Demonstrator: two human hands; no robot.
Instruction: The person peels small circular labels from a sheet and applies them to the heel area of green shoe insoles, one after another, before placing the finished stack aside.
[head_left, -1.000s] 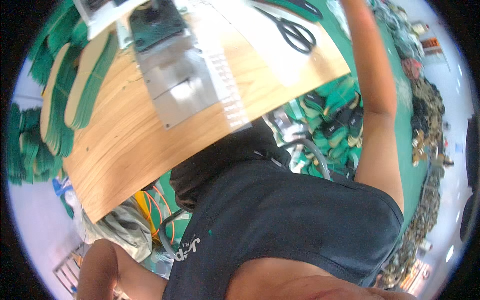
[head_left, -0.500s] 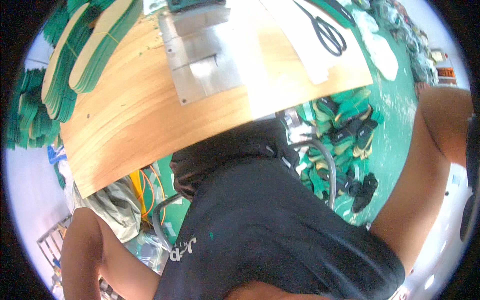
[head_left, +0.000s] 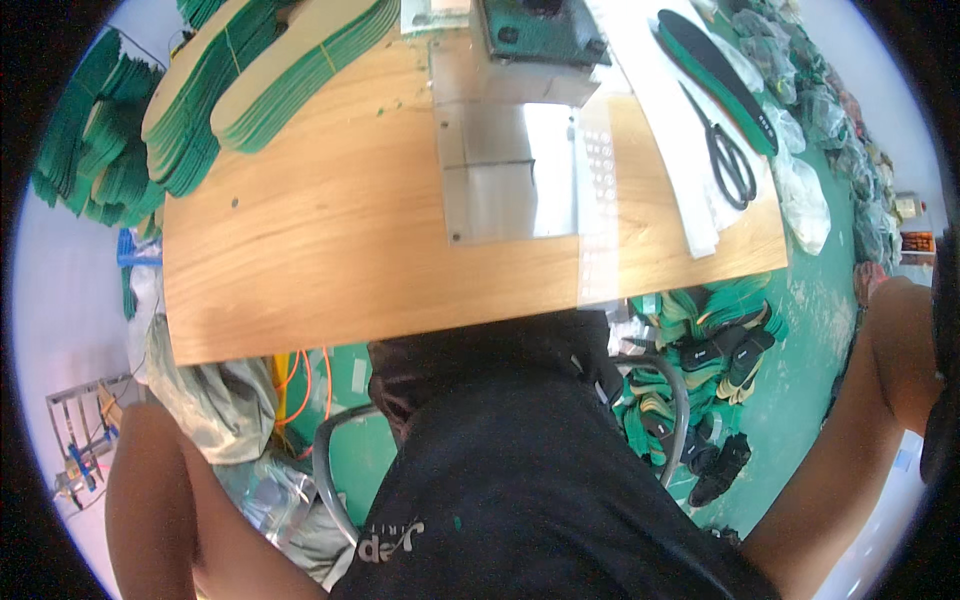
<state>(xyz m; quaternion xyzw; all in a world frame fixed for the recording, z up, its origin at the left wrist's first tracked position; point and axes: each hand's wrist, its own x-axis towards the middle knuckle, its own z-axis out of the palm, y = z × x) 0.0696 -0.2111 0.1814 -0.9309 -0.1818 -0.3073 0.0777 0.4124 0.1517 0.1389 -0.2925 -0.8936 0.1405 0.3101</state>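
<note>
Neither of my hands is in the picture; only my bent left arm (head_left: 165,500) and right arm (head_left: 850,430) show, at the lower left and the right edge. What they hold is hidden. In front of my lap stands a wooden table (head_left: 330,240). On it lies a shiny metal plate (head_left: 490,200) at the base of a dark machine (head_left: 545,35). A clear strip with small printed marks (head_left: 598,215) runs beside the plate to the table edge. Black-handled scissors (head_left: 730,165) rest on white strips (head_left: 665,130), near a black-and-green insole (head_left: 715,80).
Banded stacks of beige-and-green insoles (head_left: 305,75) stand at the table's far left, with more green stacks (head_left: 110,130) beyond. Insoles lie heaped (head_left: 710,350) below the table's right side. A grey chair arm (head_left: 680,400) flanks me. Orange cables (head_left: 310,395) hang at left; plastic bags (head_left: 830,110) line the right.
The view has swung, so the table and its things sit farther right and look more level. More of the machine and the black-and-green insole shows. Both hands stay out of sight.
</note>
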